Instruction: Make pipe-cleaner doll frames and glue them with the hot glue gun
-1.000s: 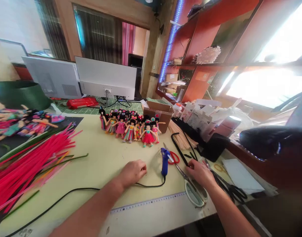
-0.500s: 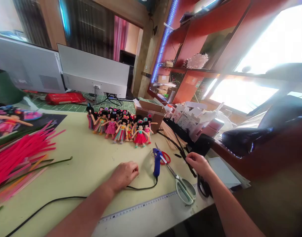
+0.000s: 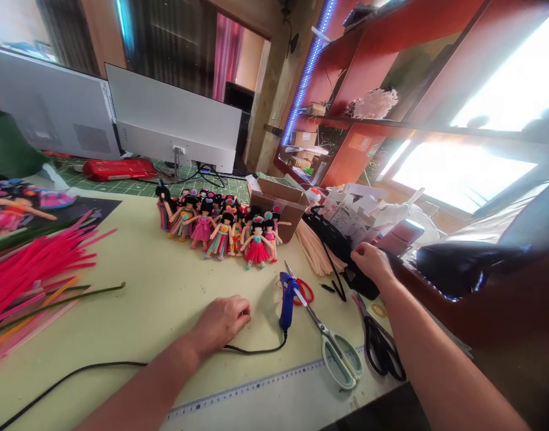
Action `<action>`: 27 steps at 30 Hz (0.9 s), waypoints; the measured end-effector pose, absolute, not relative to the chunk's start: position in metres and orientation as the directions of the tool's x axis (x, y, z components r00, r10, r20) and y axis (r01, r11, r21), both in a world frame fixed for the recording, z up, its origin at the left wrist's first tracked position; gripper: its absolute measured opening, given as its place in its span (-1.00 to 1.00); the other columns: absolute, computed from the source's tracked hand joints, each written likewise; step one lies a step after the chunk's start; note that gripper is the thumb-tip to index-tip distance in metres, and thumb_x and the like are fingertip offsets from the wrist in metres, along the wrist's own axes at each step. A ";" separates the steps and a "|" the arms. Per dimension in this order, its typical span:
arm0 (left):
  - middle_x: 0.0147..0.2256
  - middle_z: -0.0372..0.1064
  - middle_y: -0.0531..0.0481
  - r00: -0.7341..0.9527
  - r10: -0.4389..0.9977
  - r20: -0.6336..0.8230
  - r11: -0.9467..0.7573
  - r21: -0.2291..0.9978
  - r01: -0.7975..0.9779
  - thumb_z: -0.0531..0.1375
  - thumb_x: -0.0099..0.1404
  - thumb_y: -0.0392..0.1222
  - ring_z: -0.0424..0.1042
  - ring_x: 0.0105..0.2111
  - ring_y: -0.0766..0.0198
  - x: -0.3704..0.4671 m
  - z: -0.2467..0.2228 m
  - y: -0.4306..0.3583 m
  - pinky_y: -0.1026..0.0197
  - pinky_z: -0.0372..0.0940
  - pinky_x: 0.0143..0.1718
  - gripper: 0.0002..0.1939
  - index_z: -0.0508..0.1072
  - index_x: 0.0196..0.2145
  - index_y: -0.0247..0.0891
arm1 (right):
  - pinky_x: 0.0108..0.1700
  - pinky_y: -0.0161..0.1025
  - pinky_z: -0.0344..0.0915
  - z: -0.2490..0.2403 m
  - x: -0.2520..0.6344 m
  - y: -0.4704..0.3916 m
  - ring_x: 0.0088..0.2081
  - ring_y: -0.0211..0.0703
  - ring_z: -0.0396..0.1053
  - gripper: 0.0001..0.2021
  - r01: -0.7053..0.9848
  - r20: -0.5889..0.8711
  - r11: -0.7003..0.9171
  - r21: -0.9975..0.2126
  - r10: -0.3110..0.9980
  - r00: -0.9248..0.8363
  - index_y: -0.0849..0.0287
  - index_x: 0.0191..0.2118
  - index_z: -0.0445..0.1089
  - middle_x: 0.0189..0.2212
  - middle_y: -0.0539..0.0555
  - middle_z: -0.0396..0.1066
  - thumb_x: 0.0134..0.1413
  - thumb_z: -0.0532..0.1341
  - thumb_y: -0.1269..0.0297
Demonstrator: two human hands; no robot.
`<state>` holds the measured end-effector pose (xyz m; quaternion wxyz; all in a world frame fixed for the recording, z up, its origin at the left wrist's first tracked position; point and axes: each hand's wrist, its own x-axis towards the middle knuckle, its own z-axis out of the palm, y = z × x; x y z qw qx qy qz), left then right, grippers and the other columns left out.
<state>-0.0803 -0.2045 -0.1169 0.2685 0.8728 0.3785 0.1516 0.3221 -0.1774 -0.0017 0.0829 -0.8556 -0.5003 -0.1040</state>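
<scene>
Probably light, soft, bendy black chenille stems (image 3: 328, 237), right of centre; pinch mid-length | right hand (image 3: 373, 263): beside them, fingers narrowed, hold unclear | left hand (image 3: 224, 318): lower centre, curled, contents hidden

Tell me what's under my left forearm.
The black cable of the blue glue gun passes under your left forearm, showing on both sides. The measuring strip reaches the forearm's edge. Whatever else lies beneath is covered.

The black stems (image 3: 321, 227) (thin, some bent) lie loosely beside the pale strips (image 3: 316, 246).
</scene>
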 end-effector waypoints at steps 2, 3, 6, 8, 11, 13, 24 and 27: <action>-0.33 0.44 0.03 0.672 0.739 0.056 -0.569 0.587 0.577 0.08 0.27 -0.19 0.39 -0.32 0.24 -0.080 -0.118 -0.203 0.24 0.15 -0.31 -0.86 0.43 -0.37 -0.17 | -0.31 -0.26 0.17 -0.002 0.328 -0.158 -0.27 -0.06 0.39 -0.78 0.862 0.247 -0.506 0.000 0.836 0.490 0.14 -0.31 0.44 -0.33 0.14 0.48 -0.02 0.09 0.22; -0.32 0.44 0.03 0.673 0.738 0.055 -0.569 0.587 0.576 0.08 0.27 -0.19 0.39 -0.32 0.24 -0.080 -0.119 -0.203 0.24 0.15 -0.31 -0.86 0.43 -0.37 -0.17 | -0.31 -0.25 0.17 -0.002 0.331 -0.150 -0.26 -0.05 0.39 -0.77 0.857 0.238 -0.516 0.017 0.834 0.497 0.14 -0.30 0.45 -0.31 0.15 0.48 -0.02 0.09 0.22; -0.32 0.44 0.03 0.668 0.742 0.055 -0.564 0.589 0.579 0.08 0.27 -0.20 0.40 -0.31 0.24 -0.080 -0.120 -0.202 0.24 0.16 -0.30 -0.86 0.43 -0.37 -0.18 | -0.30 -0.22 0.20 -0.003 0.336 -0.133 -0.22 0.00 0.40 -0.74 0.833 0.212 -0.549 0.061 0.823 0.527 0.15 -0.24 0.47 -0.24 0.19 0.47 -0.01 0.10 0.23; -0.33 0.44 0.03 0.663 0.747 0.055 -0.559 0.591 0.581 0.08 0.27 -0.20 0.40 -0.31 0.24 -0.080 -0.120 -0.202 0.24 0.17 -0.29 -0.86 0.43 -0.37 -0.18 | -0.29 -0.19 0.22 -0.005 0.334 -0.127 -0.17 0.05 0.40 -0.68 0.824 0.207 -0.560 0.088 0.819 0.535 0.17 -0.14 0.45 -0.13 0.24 0.43 0.03 0.08 0.21; -0.33 0.44 0.03 0.660 0.750 0.054 -0.556 0.593 0.582 0.09 0.27 -0.19 0.40 -0.31 0.24 -0.080 -0.117 -0.203 0.24 0.18 -0.28 -0.87 0.43 -0.37 -0.18 | -0.24 -0.16 0.23 -0.014 0.322 -0.122 -0.11 0.06 0.38 -0.64 0.845 0.169 -0.520 0.123 0.850 0.498 0.11 -0.06 0.43 -0.02 0.24 0.37 0.09 0.05 0.15; -0.33 0.45 0.02 0.658 0.751 0.050 -0.555 0.588 0.588 0.10 0.27 -0.18 0.40 -0.31 0.23 -0.080 -0.115 -0.203 0.24 0.19 -0.28 -0.87 0.43 -0.37 -0.18 | -0.24 -0.16 0.24 -0.023 0.311 -0.118 -0.13 0.05 0.39 -0.69 0.861 0.090 -0.488 0.142 0.873 0.480 0.08 -0.14 0.48 -0.07 0.22 0.41 0.07 0.10 0.13; -0.32 0.46 0.03 0.664 0.742 0.092 -0.603 0.524 0.601 0.13 0.27 -0.14 0.42 -0.29 0.21 -0.081 -0.121 -0.200 0.22 0.21 -0.28 -0.88 0.44 -0.35 -0.18 | -0.35 -0.08 0.17 -0.032 0.294 -0.103 -0.15 0.24 0.42 -0.65 0.833 -0.102 -0.527 0.169 0.831 0.547 0.34 -0.15 0.52 -0.19 0.51 0.42 -0.04 0.20 0.25; -0.32 0.46 0.04 0.661 0.744 0.097 -0.603 0.522 0.603 0.14 0.27 -0.14 0.42 -0.31 0.22 -0.080 -0.122 -0.201 0.22 0.20 -0.28 -0.88 0.43 -0.35 -0.18 | -0.35 -0.09 0.20 -0.030 0.295 -0.104 -0.15 0.22 0.43 -0.66 0.829 -0.075 -0.534 0.166 0.832 0.550 0.27 -0.14 0.53 -0.17 0.47 0.43 -0.01 0.18 0.23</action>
